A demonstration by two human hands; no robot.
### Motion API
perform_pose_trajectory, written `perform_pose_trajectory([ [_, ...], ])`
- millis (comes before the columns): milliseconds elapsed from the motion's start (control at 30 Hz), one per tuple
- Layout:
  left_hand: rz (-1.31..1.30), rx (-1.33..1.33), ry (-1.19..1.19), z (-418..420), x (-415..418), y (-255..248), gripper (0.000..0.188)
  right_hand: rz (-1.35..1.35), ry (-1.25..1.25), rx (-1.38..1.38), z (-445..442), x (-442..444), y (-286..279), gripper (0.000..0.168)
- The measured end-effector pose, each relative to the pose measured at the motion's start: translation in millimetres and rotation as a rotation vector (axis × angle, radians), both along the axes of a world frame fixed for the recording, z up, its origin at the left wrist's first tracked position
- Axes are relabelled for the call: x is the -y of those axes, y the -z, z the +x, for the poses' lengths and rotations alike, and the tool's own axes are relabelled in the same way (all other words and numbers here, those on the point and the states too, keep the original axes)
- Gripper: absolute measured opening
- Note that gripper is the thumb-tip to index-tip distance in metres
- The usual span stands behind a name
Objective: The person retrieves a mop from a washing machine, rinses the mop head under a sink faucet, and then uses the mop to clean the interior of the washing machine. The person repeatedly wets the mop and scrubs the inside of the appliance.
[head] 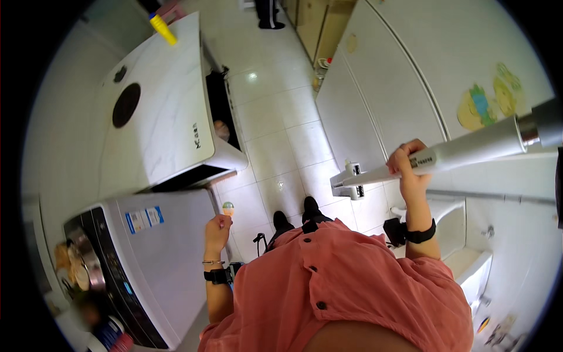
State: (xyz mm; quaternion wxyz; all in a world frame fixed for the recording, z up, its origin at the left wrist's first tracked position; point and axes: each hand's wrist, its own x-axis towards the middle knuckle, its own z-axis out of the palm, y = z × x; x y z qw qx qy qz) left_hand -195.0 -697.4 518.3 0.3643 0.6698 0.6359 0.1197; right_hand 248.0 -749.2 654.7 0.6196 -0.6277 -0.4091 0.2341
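Observation:
My right hand [407, 165] is wrapped around the white tube of a stick floor cleaner [473, 143]. The tube slants from the right edge down to its floor head [348, 181], ahead and to the right of my shoes. A grey upper part [547, 123] of the cleaner is cut off by the picture's rim. My left hand [217, 232] hangs beside the washing machine [169, 246] with its fingers curled in, and I see nothing inside it. Just beyond its knuckles shows a small oval green and yellow sticker-like thing [228, 208]; it seems to lie behind the hand.
A marble-patterned table [176, 92] with a dark round inset [126, 105] stands ahead left, a yellow bottle [163, 30] on it. White doors with cartoon stickers [477, 105] line the right. A white basin [473, 264] is right of me. Another person's legs [267, 15] show far ahead on the tiles.

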Motion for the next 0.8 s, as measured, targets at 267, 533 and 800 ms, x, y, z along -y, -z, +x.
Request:
perform_pose_trajectory([
  [267,0.093,0.082,0.446,13,-73,36,0.023,0.125,0.539,-0.029,17,125,7,0.01],
  [533,-0.094,0.11,0.539,34,-96,30,0.024,0.02,1.043,0.364,95,232,61,0.012],
  [800,-0.037,-0.032,0.504,65,-73,19,0.028,0.095,1.3,0.144,157,230,27,0.019],
])
